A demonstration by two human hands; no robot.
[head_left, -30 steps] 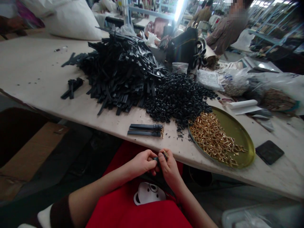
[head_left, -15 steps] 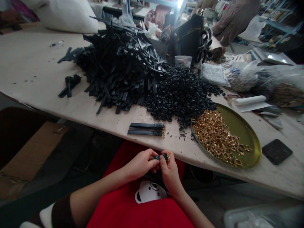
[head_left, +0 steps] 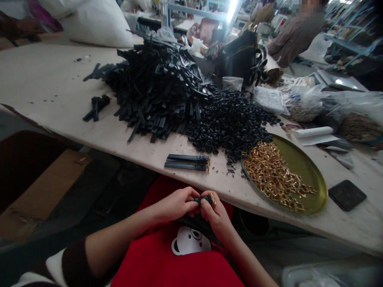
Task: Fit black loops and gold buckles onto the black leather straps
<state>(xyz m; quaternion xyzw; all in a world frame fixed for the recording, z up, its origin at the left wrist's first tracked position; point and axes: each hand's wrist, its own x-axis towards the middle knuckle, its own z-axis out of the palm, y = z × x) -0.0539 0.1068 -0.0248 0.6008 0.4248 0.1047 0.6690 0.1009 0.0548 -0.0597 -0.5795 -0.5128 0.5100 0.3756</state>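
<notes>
Between my two hands, just off the table's front edge, is a black strap (head_left: pixel 204 199) with a gold buckle (head_left: pixel 212 199) at its right end. My left hand (head_left: pixel 183 204) pinches the strap from the left. My right hand (head_left: pixel 218 217) grips it near the buckle, thumb on top. Part of the strap is hidden by my fingers. Ahead on the table lie finished-looking black straps (head_left: pixel 187 162) side by side, gold pieces at their right ends. A round tray (head_left: pixel 312 167) at the right holds a heap of gold buckles (head_left: pixel 271 173).
A large pile of black strips (head_left: pixel 155 87) covers the table's middle, with a heap of small black loops (head_left: pixel 230 119) beside it. A dark square pad (head_left: pixel 347 195) lies at the right. Behind stand a black bag (head_left: pixel 237 56) and a white sack (head_left: pixel 98 24). Another person (head_left: pixel 296 34) is farther back.
My view has shifted slightly, so the table's contents appear a little lower and farther right. Both hands keep hold of the strap, and its buckle end has turned slightly.
</notes>
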